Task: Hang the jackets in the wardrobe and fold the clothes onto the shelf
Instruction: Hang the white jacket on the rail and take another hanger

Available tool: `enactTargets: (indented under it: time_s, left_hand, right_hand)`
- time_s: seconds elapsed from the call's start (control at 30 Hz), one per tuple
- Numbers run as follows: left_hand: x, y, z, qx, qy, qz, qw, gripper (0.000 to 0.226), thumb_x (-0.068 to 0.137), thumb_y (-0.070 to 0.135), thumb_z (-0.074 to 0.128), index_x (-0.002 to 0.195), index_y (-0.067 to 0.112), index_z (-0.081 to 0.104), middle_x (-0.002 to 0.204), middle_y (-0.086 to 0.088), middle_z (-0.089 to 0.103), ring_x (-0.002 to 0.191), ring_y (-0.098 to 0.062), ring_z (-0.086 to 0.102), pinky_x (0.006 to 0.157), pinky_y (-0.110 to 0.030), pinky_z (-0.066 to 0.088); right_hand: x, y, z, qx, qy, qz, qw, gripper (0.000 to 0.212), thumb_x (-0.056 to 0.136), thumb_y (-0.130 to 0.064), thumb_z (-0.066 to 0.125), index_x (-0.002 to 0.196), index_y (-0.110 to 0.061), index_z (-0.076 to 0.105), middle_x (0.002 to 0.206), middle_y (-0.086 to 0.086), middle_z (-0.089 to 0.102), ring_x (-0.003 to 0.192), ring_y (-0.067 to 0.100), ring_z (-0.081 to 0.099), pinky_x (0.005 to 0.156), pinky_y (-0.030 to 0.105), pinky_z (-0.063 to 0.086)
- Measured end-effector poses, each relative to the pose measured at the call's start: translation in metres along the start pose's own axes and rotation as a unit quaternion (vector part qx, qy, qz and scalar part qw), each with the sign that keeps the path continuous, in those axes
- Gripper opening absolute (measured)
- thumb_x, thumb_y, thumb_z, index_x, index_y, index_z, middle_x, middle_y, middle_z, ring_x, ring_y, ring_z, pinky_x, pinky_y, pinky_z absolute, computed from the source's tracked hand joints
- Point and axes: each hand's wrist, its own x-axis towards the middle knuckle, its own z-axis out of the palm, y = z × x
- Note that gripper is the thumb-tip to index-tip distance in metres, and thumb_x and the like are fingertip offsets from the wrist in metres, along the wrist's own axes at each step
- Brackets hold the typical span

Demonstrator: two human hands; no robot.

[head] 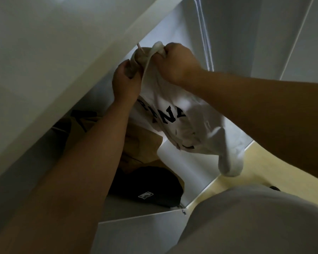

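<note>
A white zip jacket [174, 114] with black letters hangs in front of the open wardrobe, held up by both my hands. My left hand [126, 81] grips its collar at the left, where a pale hanger [139, 47] pokes out of the neck. My right hand [174, 62] grips a bunch of the collar fabric at the top right. One sleeve [229, 162] dangles down at the right. Inside the wardrobe, a tan garment [140, 149] and a black jacket [145, 187] with a small white logo lie low down behind my left arm.
The white wardrobe door [44, 61] slants across the upper left. White wardrobe panels [246, 33] stand at the upper right. A white shelf edge [136, 231] runs below the black jacket. Yellow floor [255, 167] shows at the right, with my grey-clad body at the bottom right.
</note>
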Motion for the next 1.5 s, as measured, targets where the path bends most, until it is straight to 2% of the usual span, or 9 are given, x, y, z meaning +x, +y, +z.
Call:
enactTargets:
  time_s: [0.1,0.17,0.3,0.43,0.6,0.83,1.07,1.3,1.5]
  left_hand:
    - [0.007,-0.003,-0.001,-0.012,-0.017,-0.022,1.000,0.006,0.098,0.039,0.059,0.094,0.037,0.063,0.077,0.024,0.060,0.076,0.021,0.056,0.066,-0.001,0.040]
    - [0.014,-0.008,0.003,-0.010,-0.058,-0.033,0.998,0.017,0.098,0.042,0.055,0.094,0.030,0.067,0.079,0.014,0.065,0.086,-0.002,0.065,0.072,-0.019,0.051]
    - [0.023,-0.013,0.013,0.034,-0.125,-0.028,0.991,0.026,0.099,0.028,0.051,0.117,0.024,0.068,0.092,0.003,0.068,0.092,-0.020,0.066,0.084,-0.043,0.058]
    - [0.027,-0.018,0.022,-0.039,-0.149,-0.105,0.982,0.034,0.097,0.020,0.054,0.129,0.021,0.064,0.117,-0.009,0.070,0.096,-0.023,0.069,0.080,-0.037,0.060]
    - [0.025,-0.021,0.034,-0.130,-0.217,-0.199,0.947,0.020,0.098,0.025,0.060,0.116,0.026,0.067,0.098,-0.007,0.071,0.083,-0.020,0.070,0.069,-0.027,0.058]
    - [0.018,-0.024,0.060,-0.104,-0.264,-0.189,0.940,0.025,0.099,0.007,0.050,0.118,0.017,0.063,0.101,-0.007,0.070,0.093,-0.023,0.069,0.069,-0.023,0.058]
    - [0.014,-0.024,0.067,-0.061,-0.303,-0.191,0.932,0.051,0.096,0.007,0.059,0.146,0.012,0.047,0.128,-0.013,0.063,0.105,-0.023,0.065,0.085,-0.031,0.054]
    - [0.010,-0.015,0.075,-0.072,-0.273,-0.155,0.947,0.054,0.091,0.025,0.071,0.140,0.013,0.054,0.134,-0.001,0.063,0.120,-0.017,0.060,0.107,-0.041,0.047]
    - [0.013,-0.019,0.079,-0.054,-0.246,-0.112,0.961,0.030,0.094,0.030,0.065,0.120,0.015,0.065,0.114,-0.001,0.068,0.109,-0.021,0.064,0.092,-0.037,0.057]
  right_hand:
    - [0.022,-0.003,-0.002,0.000,0.030,0.011,1.000,0.030,0.098,-0.046,0.040,0.091,-0.020,0.054,0.075,-0.009,0.050,0.072,0.012,0.053,0.056,0.023,0.033]
    - [0.036,-0.003,-0.003,-0.003,0.048,0.014,0.999,0.030,0.098,-0.047,0.040,0.093,-0.020,0.053,0.080,-0.006,0.052,0.073,0.014,0.051,0.053,0.020,0.029]
    - [0.058,-0.002,-0.003,-0.043,0.028,0.011,0.999,0.027,0.093,-0.048,0.042,0.087,-0.023,0.051,0.075,-0.010,0.046,0.063,0.003,0.042,0.052,0.019,0.026]
    - [0.075,0.009,0.008,-0.084,-0.002,0.016,0.996,0.034,0.089,-0.050,0.037,0.096,-0.019,0.050,0.089,-0.002,0.051,0.077,0.016,0.048,0.064,0.023,0.031]
    - [0.077,0.028,0.012,-0.115,-0.014,0.042,0.992,0.040,0.080,-0.053,0.034,0.092,-0.019,0.050,0.092,0.001,0.051,0.080,0.020,0.048,0.070,0.027,0.035]
    - [0.080,0.035,-0.004,-0.244,-0.060,-0.026,0.968,0.042,0.097,-0.050,0.033,0.094,-0.014,0.055,0.084,0.002,0.051,0.083,0.028,0.056,0.070,0.034,0.038]
    - [0.062,0.044,-0.016,-0.397,-0.012,-0.060,0.916,0.045,0.101,-0.052,0.037,0.127,-0.019,0.053,0.118,0.015,0.057,0.104,0.037,0.059,0.068,0.038,0.039]
    - [0.062,0.031,-0.012,-0.306,-0.053,-0.029,0.950,0.036,0.103,-0.037,0.041,0.135,-0.027,0.054,0.127,0.013,0.053,0.106,0.033,0.059,0.082,0.040,0.050]
    - [0.070,0.025,-0.004,-0.270,-0.029,-0.018,0.962,0.045,0.101,-0.047,0.038,0.120,-0.016,0.066,0.115,0.011,0.064,0.112,0.029,0.056,0.094,0.039,0.048]
